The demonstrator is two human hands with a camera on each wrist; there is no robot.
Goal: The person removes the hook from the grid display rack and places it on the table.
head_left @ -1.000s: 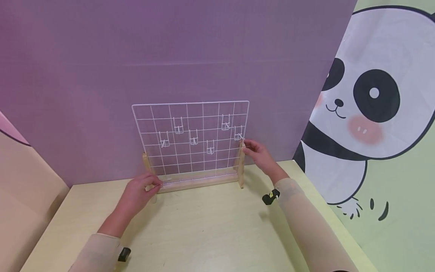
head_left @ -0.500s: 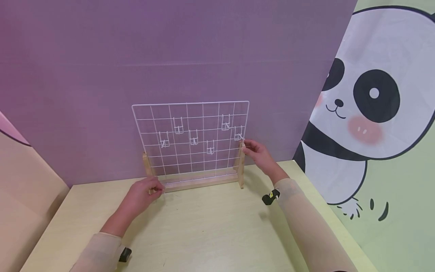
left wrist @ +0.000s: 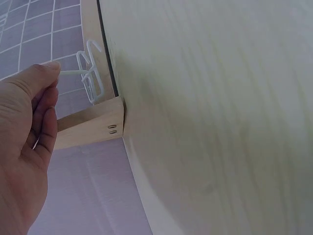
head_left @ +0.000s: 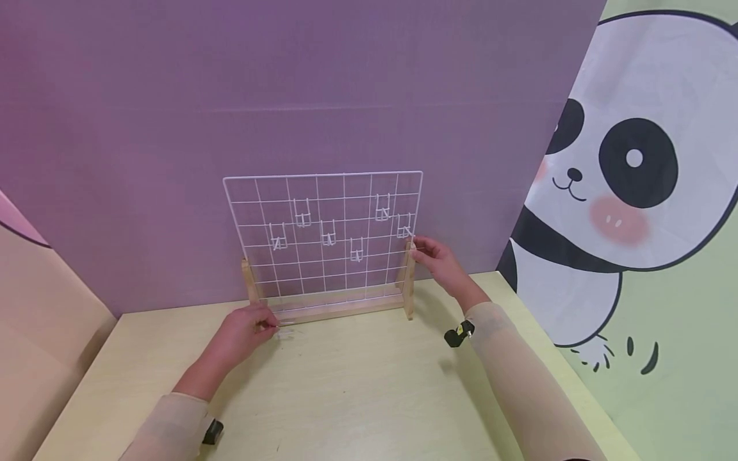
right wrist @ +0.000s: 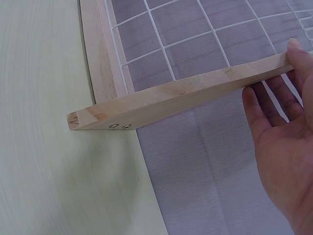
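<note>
A white wire grid panel (head_left: 323, 175) stands upright in a wooden stand (head_left: 340, 311) at the back of the table. Several white wire hooks (head_left: 302, 220) hang on its upper and middle rows. Just in front of the stand's lower left corner, my left hand (head_left: 241, 331) pinches another white wire hook (left wrist: 88, 74) by its straight stem between thumb and fingers. The hook's bent frame points away from the fingertips. On the far side, my right hand (right wrist: 288, 142) grips the upper part of the stand's right upright (right wrist: 186, 95), thumb on one edge and fingers behind it.
The pale wooden table (head_left: 352, 390) extends in front of the stand. A purple backdrop (head_left: 323, 83) rises close behind the panel. A wall with a panda picture (head_left: 634, 192) borders the right side, and a pale panel (head_left: 52, 333) the left.
My left hand has shifted slightly down and right with the hook, which has turned in the fingers and now points right. My right hand stays on the upright.
</note>
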